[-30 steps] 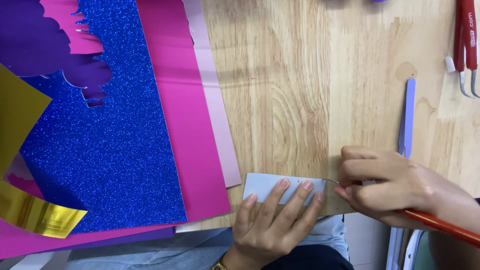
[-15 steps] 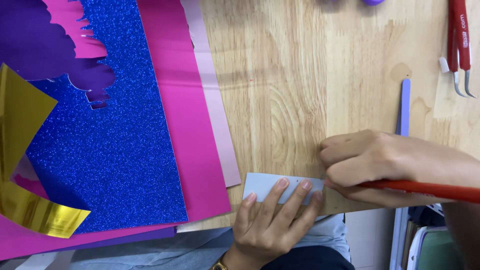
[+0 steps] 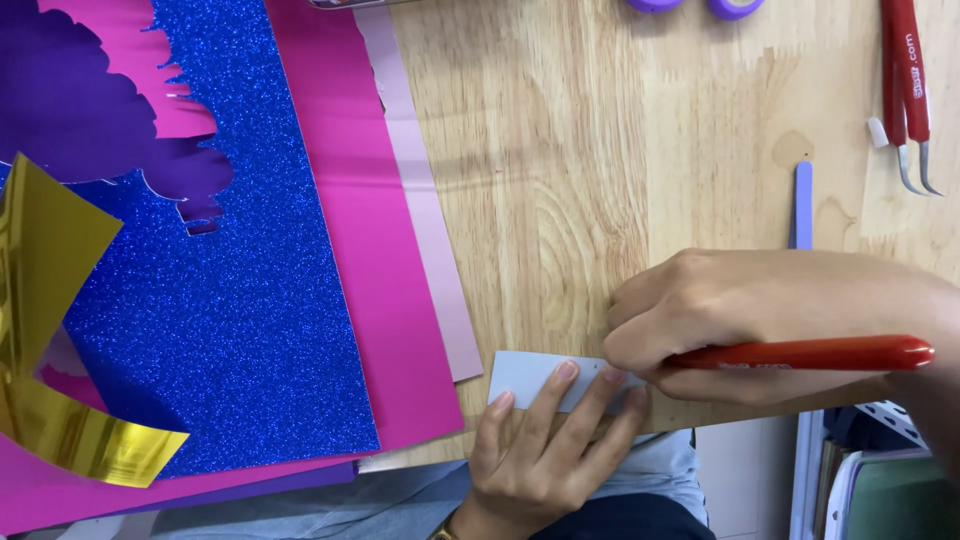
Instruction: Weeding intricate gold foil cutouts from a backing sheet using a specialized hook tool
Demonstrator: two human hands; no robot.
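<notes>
Our right hand (image 3: 740,320), gripping the red-handled tool (image 3: 810,353), has slid leftward onto the pale card strip (image 3: 530,375), so the work now reaches its middle. Our left hand (image 3: 545,450) lies open, fingers pinning the strip at the counter (image 3: 600,180) edge.

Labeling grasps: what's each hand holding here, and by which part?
Right hand holds a red-handled tool near its front end. Left hand grasps nothing; its fingertips press a pale paper strip flat on the wooden table.
</notes>
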